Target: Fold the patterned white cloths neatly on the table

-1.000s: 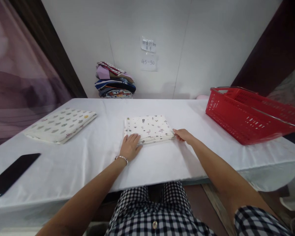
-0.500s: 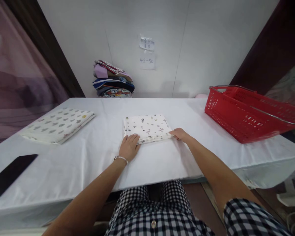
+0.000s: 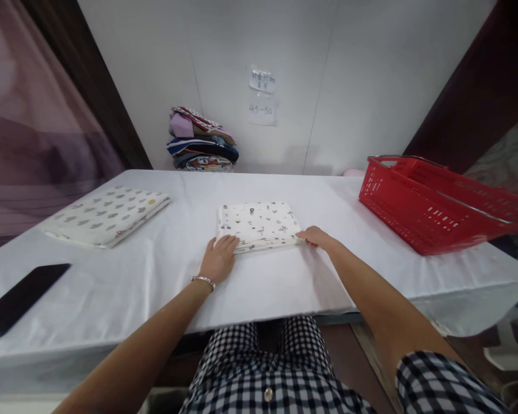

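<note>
A folded white cloth with small printed figures (image 3: 259,223) lies flat in the middle of the white-covered table (image 3: 259,282). My left hand (image 3: 218,259), with a bracelet at the wrist, rests palm down at the cloth's near left corner, fingers spread on its edge. At the near right corner, the fingertips of my right hand (image 3: 314,236) touch the cloth's edge. Neither hand lifts the cloth.
A second folded cloth with grey heart shapes (image 3: 107,214) lies at the left. A black phone (image 3: 19,299) sits near the left front edge. A red plastic basket (image 3: 431,201) stands at the right. A stack of folded fabrics (image 3: 201,141) rests against the back wall.
My left hand has slid slightly back and left, off the top of the cloth to its near corner. My right hand stays at the right corner.
</note>
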A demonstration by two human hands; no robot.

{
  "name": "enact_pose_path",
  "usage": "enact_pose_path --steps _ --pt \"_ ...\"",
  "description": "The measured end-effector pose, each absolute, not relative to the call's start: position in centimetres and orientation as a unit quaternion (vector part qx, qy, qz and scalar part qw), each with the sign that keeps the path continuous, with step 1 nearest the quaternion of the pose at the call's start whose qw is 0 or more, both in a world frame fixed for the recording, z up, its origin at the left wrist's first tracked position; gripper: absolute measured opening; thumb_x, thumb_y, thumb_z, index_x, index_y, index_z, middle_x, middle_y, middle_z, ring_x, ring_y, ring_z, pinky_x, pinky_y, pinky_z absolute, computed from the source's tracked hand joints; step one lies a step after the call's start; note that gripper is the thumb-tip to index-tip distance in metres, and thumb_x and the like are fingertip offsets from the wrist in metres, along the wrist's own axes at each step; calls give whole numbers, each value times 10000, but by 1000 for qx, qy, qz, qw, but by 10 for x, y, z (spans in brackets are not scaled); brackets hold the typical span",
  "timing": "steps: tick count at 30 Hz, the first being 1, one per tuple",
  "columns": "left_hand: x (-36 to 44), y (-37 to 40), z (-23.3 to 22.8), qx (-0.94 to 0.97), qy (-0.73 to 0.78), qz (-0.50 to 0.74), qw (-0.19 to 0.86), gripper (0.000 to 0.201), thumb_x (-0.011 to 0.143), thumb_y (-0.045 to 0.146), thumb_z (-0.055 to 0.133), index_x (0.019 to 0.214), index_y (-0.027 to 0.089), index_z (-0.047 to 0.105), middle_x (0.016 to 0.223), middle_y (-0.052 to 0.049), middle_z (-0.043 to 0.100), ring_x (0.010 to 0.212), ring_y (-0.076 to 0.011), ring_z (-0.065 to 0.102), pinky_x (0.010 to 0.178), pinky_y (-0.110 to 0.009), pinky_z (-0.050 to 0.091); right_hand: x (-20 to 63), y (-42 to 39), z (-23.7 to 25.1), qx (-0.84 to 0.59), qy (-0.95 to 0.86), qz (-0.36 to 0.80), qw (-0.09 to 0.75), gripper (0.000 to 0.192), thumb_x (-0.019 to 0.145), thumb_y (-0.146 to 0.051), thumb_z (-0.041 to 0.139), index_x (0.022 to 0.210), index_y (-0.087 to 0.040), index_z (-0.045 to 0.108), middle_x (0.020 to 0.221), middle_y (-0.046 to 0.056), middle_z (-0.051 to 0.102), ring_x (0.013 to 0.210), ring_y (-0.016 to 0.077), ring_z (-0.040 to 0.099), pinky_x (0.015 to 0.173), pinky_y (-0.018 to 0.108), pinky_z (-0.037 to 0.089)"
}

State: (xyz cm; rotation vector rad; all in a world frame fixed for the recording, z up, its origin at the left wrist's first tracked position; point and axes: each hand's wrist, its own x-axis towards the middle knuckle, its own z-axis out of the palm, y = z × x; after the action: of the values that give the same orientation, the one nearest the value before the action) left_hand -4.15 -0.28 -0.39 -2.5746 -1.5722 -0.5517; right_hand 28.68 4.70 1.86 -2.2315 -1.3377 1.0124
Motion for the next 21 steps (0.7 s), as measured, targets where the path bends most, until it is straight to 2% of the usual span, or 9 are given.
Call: enact_pose_path --steps 4,8,10,14,17,21 --pt "-45 -4 -2 -839 -517 -164 46 516 757 118 398 1257 229 463 1289 -72 504 1236 -229 387 1059 -485 193 282 43 19 -772 -451 391 219 238 623 -326 686 704 -120 598 409 14 497 454 163 527 420 241 393" --pt "-38 -9 0 -836 -519 -173 51 484 775 195 451 1259 219 455 1292 -92 497 1246 -257 371 1068 -521 137 278 34 20 -723 -433 459 280 283 708 -298 622 895 -90 585 559 46 588 491 140 566 472 240 475" --pt "-30 -11 1 -835 -518 -180 53 497 783 286 496 1272 217 440 1315 -106 470 1262 -279 343 1072 -538 95 278 30 21 -705 -429 473 310 371 734 -283 604 1055 -110 536 608 29 600 489 121 562 487 236 493" --pt "-9 -11 1 -843 -504 -184 46 559 783 382 524 1300 208 404 1350 -113 427 1282 -291 308 1077 -538 50 280 25 27 -666 -435 485 363 658 739 -264 612 1329 -228 322 639 -13 604 470 113 547 478 241 488" --pt "5 -6 -2 -838 -514 -182 27 551 792 381 508 1305 212 396 1331 -108 450 1256 -284 345 1077 -527 61 283 23 33 -627 -457 500 385 671 731 -262 628 1338 -291 346 665 -26 614 460 97 529 495 242 481" --pt "8 1 -6 -826 -532 -186 30 508 802 265 454 1304 204 396 1302 -103 480 1218 -265 388 1076 -502 101 287 24 33 -603 -473 515 384 361 751 -260 610 1108 -204 600 677 0 608 462 75 512 489 217 464"
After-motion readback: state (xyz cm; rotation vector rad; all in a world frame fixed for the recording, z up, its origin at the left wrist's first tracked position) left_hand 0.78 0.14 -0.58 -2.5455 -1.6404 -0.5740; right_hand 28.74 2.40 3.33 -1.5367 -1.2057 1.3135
